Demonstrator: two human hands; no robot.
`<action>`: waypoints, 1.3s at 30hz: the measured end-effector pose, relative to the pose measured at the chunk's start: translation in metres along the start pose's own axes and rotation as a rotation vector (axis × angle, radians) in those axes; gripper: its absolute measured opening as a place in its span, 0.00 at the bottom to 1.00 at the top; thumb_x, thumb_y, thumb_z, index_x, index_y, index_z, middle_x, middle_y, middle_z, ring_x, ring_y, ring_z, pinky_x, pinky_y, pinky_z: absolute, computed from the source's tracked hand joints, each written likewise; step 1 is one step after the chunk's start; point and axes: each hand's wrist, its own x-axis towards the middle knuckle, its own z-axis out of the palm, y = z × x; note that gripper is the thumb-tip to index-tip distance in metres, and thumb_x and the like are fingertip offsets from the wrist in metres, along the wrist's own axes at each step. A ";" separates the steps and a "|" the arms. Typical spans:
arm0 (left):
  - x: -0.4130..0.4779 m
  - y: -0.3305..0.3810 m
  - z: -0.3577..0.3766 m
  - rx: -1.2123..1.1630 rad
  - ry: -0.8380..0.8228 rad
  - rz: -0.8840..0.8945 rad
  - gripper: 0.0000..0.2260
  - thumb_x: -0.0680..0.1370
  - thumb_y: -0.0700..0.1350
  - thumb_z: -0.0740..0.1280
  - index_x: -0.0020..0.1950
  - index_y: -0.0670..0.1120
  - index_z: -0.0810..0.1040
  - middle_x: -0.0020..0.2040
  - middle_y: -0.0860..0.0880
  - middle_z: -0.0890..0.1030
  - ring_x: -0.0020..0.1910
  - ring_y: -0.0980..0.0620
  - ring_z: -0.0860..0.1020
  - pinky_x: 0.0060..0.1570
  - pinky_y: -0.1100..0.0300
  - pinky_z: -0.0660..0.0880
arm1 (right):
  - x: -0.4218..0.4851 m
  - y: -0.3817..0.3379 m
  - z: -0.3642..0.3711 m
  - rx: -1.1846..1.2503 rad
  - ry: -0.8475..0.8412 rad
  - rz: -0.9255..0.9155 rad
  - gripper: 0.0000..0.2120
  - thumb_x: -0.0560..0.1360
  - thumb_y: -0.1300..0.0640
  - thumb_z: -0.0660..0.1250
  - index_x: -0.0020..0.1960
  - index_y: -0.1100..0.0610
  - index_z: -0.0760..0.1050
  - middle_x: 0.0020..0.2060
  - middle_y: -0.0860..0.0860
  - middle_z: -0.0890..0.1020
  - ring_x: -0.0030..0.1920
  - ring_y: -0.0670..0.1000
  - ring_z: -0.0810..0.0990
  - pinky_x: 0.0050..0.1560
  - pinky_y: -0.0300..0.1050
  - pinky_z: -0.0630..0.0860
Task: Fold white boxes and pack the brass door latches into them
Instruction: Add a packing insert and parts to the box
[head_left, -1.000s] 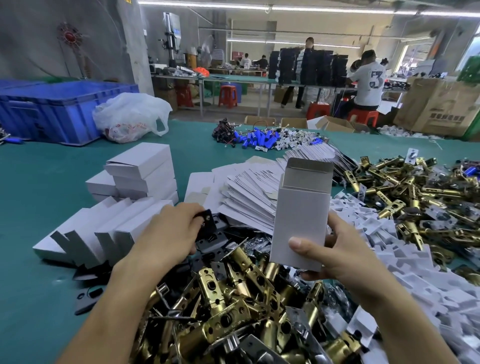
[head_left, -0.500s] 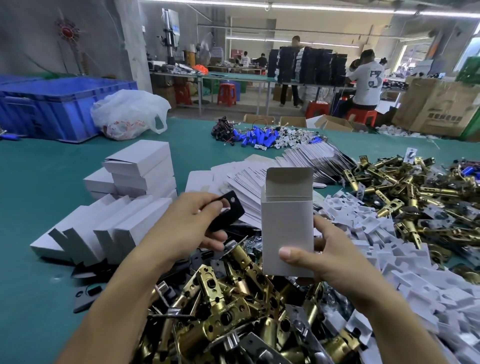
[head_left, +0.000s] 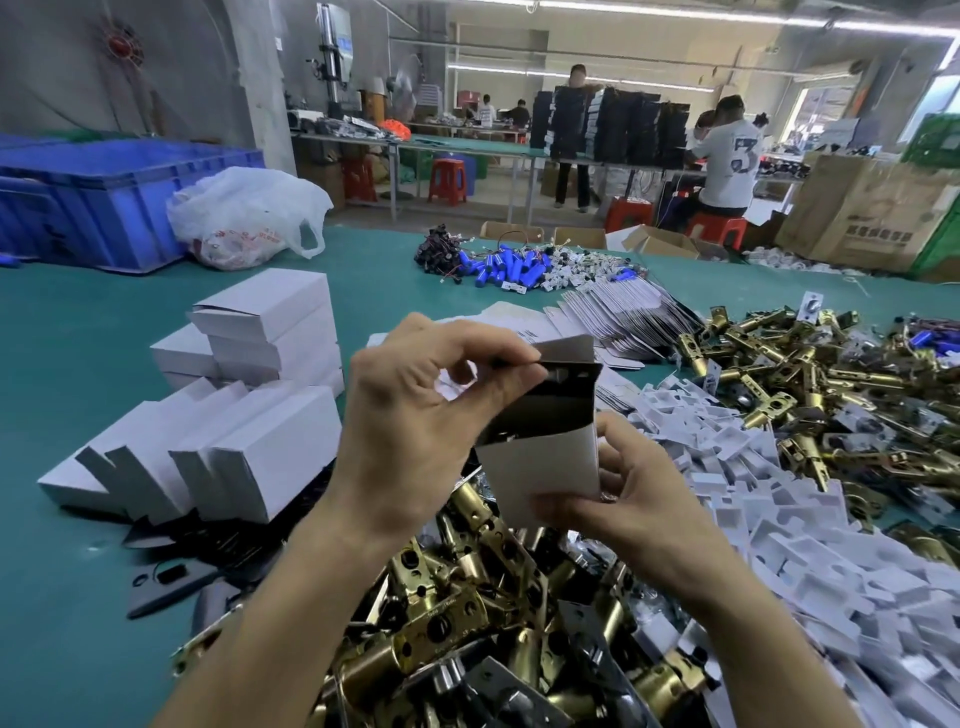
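The white box (head_left: 540, 473) is sitting pretty much dead centre, standing upright with its top flap open. The right hand (head_left: 639, 499) is gripping it from the 4 o'clock side, with the thumb lying across the front face and the fingers curling round behind. The left hand (head_left: 410, 415) is sitting at the box's 9 o'clock. Its thumb and fingertips are pinching a dark plate (head_left: 550, 400), and the plate's lower part is poking down into the box mouth.

Progress-wise I'm guessing this one is folded and mid-fill. I can't tell whether a latch is already lying inside, and the flap isn't tucked yet.

Over at 9 to 10 o'clock a decent batch of closed boxes (head_left: 270, 332) is sitting stacked on the green table (head_left: 78, 364), with a row more leaning just in front. Those look finished to me, though nothing is showing what's in them.

What's left looks like loads. A big heap of brass latches (head_left: 457, 623) is lying at 6 o'clock, right under both wrists, and another heap is spreading out at 3 o'clock. A fan of flat blanks (head_left: 618, 312) is waiting at 1 o'clock. White inserts (head_left: 769, 525) are piling up at 4 o'clock, and loose dark plates are lying at 8 o'clock. So I'm calling it well short of halfway.
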 end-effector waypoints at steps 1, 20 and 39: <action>-0.001 -0.001 0.000 0.037 -0.004 0.032 0.08 0.72 0.48 0.75 0.46 0.60 0.80 0.42 0.65 0.81 0.41 0.59 0.75 0.43 0.68 0.69 | 0.000 0.000 0.001 -0.001 0.009 -0.012 0.23 0.67 0.67 0.78 0.56 0.51 0.75 0.49 0.53 0.85 0.51 0.54 0.84 0.50 0.54 0.83; -0.007 -0.016 0.005 0.289 -0.081 -0.322 0.10 0.75 0.49 0.75 0.34 0.56 0.82 0.39 0.56 0.75 0.37 0.60 0.74 0.37 0.65 0.69 | 0.000 -0.001 0.005 0.154 -0.018 0.006 0.21 0.65 0.64 0.78 0.52 0.47 0.78 0.47 0.56 0.86 0.49 0.56 0.86 0.46 0.50 0.83; -0.027 -0.020 0.035 -0.533 -0.272 -0.727 0.18 0.69 0.53 0.76 0.57 0.51 0.80 0.49 0.53 0.87 0.47 0.58 0.85 0.42 0.66 0.79 | -0.005 -0.019 -0.008 0.223 -0.011 0.029 0.14 0.77 0.45 0.63 0.60 0.38 0.79 0.55 0.46 0.84 0.54 0.47 0.84 0.47 0.44 0.82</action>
